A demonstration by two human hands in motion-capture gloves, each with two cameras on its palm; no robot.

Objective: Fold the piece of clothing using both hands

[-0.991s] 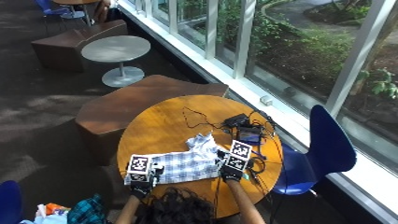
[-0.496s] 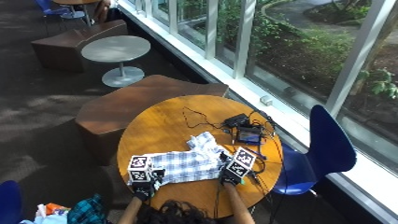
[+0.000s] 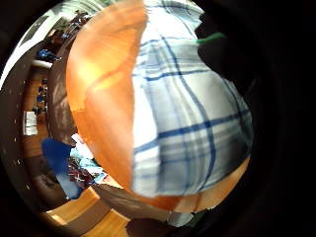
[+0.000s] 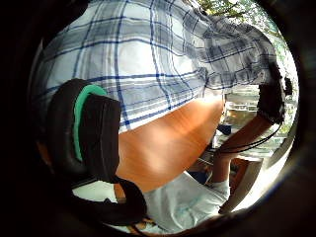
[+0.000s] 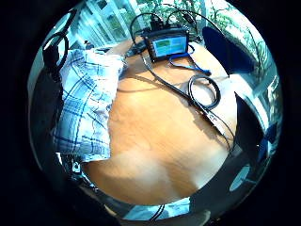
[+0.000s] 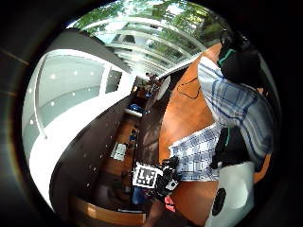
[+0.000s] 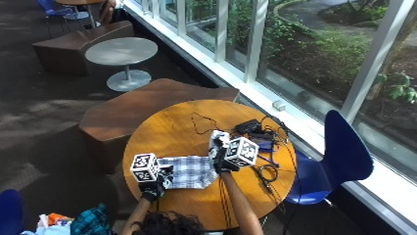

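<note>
A round wooden tabletop (image 7: 176,127) sits in the lower middle of the outside view, beside a long window wall. On it lies the blue-and-white plaid piece of clothing (image 7: 190,171), spread flat toward the near left part of the top, with one end lifted toward the upper right.

The left hand (image 7: 156,182) is at the garment's near left edge, low in the frame. Its thumb-side palm view shows the plaid cloth (image 4: 163,59) filling the upper part of the picture, with a gloved digit (image 4: 86,128) curled at its edge; the left grip appears to be grasping the fabric there, though the contact itself is partly hidden. The little-finger-side view shows the cloth (image 3: 192,123) close under the palm, lying on the orange wood (image 3: 103,98).

The right hand (image 7: 224,156) is raised above the far right end of the garment, near the centre of the tabletop. In its thumb-side palm view the cloth (image 6: 236,109) hangs up against dark fingers (image 6: 239,64), so the right grip is pinching the fabric and holding that end up off the wood.

To the right of the garment lie a small black device (image 7: 247,128) with a lit screen (image 5: 167,44) and coiled black cables (image 7: 266,172). A blue chair (image 7: 345,156) stands at the right of the tabletop.
</note>
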